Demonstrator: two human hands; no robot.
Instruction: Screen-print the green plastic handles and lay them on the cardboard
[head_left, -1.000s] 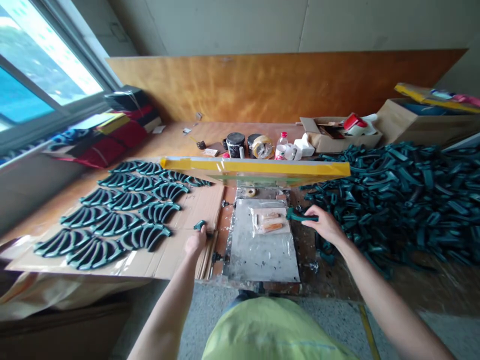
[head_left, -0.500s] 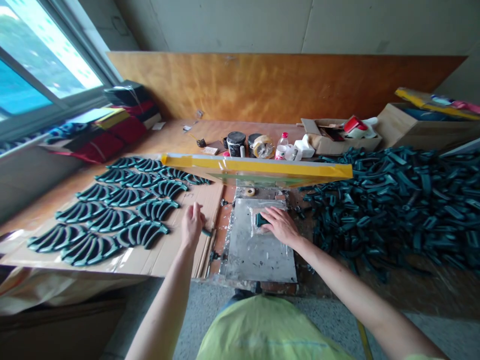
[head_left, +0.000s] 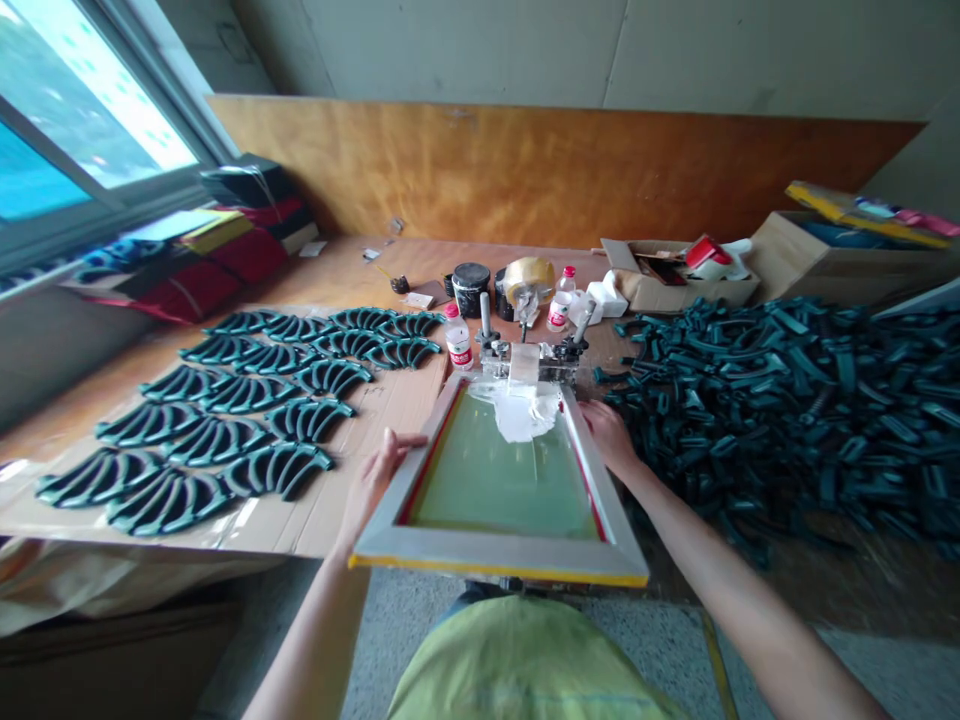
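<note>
Screen-printing frame [head_left: 495, 567] stands tilted on hinge clamps [head_left: 529, 355], its far end held at the table [head_left: 337, 265] and its near end raised toward the person. Yellow tape runs along the near rail. Green mesh [head_left: 502, 490] fills the frame, with a white paste [head_left: 517, 415] smeared across its far end.

Left hand [head_left: 379, 480] on the left rail, fingers lying over the wood. Right hand [head_left: 609, 437] on the right rail, fingers curled over its outer edge. The two hands are well apart, the frame between them. Whether either is clamped tight cannot be told.

To the left, rows of dark green arched moulded pieces [head_left: 277, 470] lie on a cardboard sheet [head_left: 247, 535]. To the right, a large heap of similar green pieces [head_left: 787, 400] covers the table. Just past the clamps: a plastic bottle [head_left: 457, 337], a black jar [head_left: 470, 288], a roll of packing tape [head_left: 529, 280] and a second bottle [head_left: 560, 305]. Farther right, an open cardboard box [head_left: 825, 250]. Red folded bundles [head_left: 195, 285] sit by the window [head_left: 60, 100].
</note>
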